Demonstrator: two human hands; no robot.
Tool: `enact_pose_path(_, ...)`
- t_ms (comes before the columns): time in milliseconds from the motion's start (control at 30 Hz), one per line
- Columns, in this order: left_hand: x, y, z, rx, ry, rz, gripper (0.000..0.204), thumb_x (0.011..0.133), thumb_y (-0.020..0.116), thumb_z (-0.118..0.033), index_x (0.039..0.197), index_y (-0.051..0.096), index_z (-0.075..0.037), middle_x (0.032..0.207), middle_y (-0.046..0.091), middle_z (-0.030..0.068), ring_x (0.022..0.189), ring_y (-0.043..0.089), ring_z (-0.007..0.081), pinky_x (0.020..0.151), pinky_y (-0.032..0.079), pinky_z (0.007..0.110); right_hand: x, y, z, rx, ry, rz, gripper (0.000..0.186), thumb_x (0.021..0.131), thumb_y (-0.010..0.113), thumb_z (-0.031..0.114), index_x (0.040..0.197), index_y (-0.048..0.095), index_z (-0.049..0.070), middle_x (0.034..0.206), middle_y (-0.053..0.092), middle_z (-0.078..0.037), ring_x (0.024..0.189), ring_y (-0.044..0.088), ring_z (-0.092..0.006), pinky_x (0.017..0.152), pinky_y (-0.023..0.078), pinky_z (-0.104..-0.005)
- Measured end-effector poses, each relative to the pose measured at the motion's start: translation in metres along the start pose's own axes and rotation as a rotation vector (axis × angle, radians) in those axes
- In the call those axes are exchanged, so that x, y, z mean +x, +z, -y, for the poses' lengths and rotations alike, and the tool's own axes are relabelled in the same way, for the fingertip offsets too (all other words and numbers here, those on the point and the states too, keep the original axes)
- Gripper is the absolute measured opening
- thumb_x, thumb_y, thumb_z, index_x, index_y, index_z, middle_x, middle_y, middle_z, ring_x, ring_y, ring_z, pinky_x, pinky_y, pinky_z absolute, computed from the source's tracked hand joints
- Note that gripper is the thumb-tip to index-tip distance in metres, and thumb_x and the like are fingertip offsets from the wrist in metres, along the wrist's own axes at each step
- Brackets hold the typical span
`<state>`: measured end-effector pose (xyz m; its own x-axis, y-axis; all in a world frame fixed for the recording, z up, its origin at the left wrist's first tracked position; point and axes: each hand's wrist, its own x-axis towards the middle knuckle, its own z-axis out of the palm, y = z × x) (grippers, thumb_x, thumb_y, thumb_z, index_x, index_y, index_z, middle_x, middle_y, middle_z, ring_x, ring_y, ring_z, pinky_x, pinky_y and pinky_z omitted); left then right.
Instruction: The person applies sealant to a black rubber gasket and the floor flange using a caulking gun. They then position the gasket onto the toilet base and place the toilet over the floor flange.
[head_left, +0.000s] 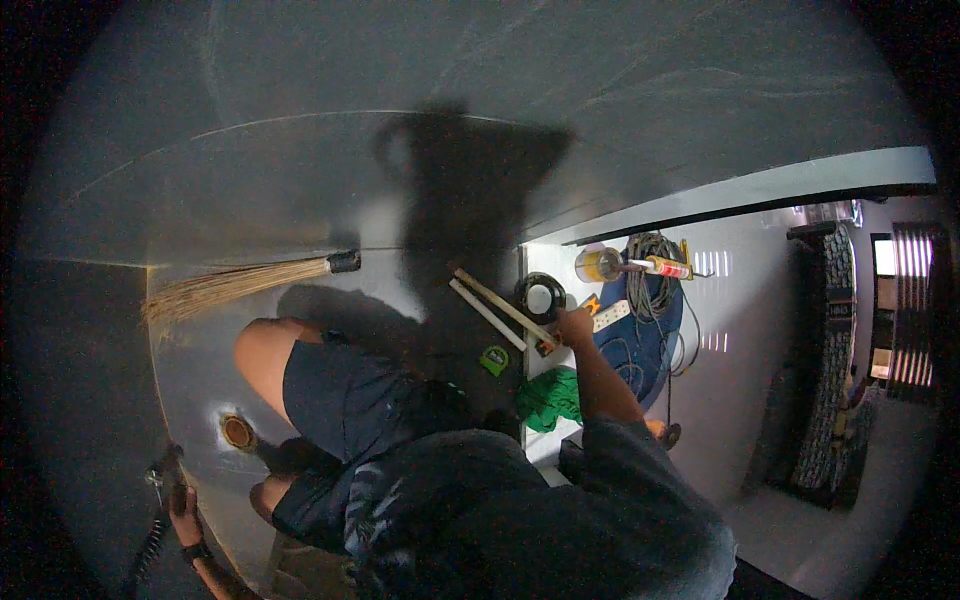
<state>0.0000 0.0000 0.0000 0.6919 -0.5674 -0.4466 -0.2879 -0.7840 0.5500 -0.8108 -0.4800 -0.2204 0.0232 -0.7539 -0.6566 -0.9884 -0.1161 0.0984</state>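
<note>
Lying near the right hand are two sticks, a black roll and a power strip; whether it pinches anything, I cannot tell. The left hand is beside a metal fitting, its grip too dim to tell. A tape measure lies near the sticks.

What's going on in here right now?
The right hand is beside a black ring-shaped roll and two thin sticks; its grip is unclear. The left hand is near a metal fitting, also unclear. A green tape measure lies by the sticks, with a straw broom farther left.
</note>
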Motion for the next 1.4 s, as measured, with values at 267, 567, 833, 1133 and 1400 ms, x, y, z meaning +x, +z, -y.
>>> enact_pose_path(267, -0.014, 0.021, 0.053, -0.148, -0.017, -0.032, 0.056, 0.087, 0.065, -0.032, 0.127, 0.05, 0.006, 0.127, 0.055, 0.0175, 0.115, 0.052, 0.0276, 0.099, 0.038, 0.037, 0.0, -0.022, -0.019, 0.53, 0.289, -0.416, 0.072, 0.064, 0.078, 0.035, 0.12, 0.051, -0.002, 0.103, 0.064, -0.022, 0.097, 0.062, -0.0369, 0.085, 0.049, -0.0401)
enact_pose_path(567, -0.017, 0.065, 0.016, -0.018, -0.024, 0.052, 0.058, 0.088, 0.063, -0.027, 0.134, 0.044, 0.003, 0.136, 0.048, 0.0177, 0.125, 0.046, 0.0261, 0.104, 0.035, 0.037, 0.039, -0.045, -0.013, 0.371, 0.066, -0.342, 0.05, 0.061, 0.073, 0.017, 0.106, 0.058, 0.001, 0.097, 0.066, -0.021, 0.093, 0.063, -0.0381, 0.081, 0.051, -0.0424)
enact_pose_path(833, -0.024, 0.095, -0.033, -0.17, -0.049, -0.048, 0.054, 0.089, 0.063, -0.021, 0.133, 0.045, 0.004, 0.136, 0.048, 0.0174, 0.124, 0.047, 0.0257, 0.104, 0.035, 0.036, -0.012, -0.079, 0.002, 0.087, -0.077, -0.457, 0.029, 0.065, 0.067, 0.021, 0.085, 0.065, 0.0, 0.085, 0.065, -0.021, 0.082, 0.064, -0.0376, 0.076, 0.05, -0.0461)
enact_pose_path(1133, -0.042, 0.148, -0.123, -0.43, 0.066, -0.196, 0.049, 0.09, 0.062, -0.015, 0.133, 0.046, 0.001, 0.131, 0.052, 0.0134, 0.116, 0.052, 0.0219, 0.101, 0.04, 0.034, -0.102, -0.168, 0.065, 0.032, -0.346, -0.697, 0.046, 0.066, 0.07, 0.015, 0.108, 0.055, 0.006, 0.078, 0.064, -0.013, 0.067, 0.061, -0.0358, 0.063, 0.049, -0.043)
enact_pose_path(1400, -0.073, 0.229, -0.273, -0.94, 0.449, 0.111, 0.042, 0.089, 0.06, -0.014, 0.127, 0.05, 0.001, 0.114, 0.06, 0.012, 0.102, 0.058, 0.0194, 0.093, 0.045, 0.031, -0.208, -0.272, 0.217, 0.854, -0.569, -0.401, 0.043, 0.069, 0.069, -0.002, 0.108, 0.052, 0.006, 0.077, 0.063, -0.007, 0.066, 0.059, -0.0118, 0.061, 0.047, -0.0268)
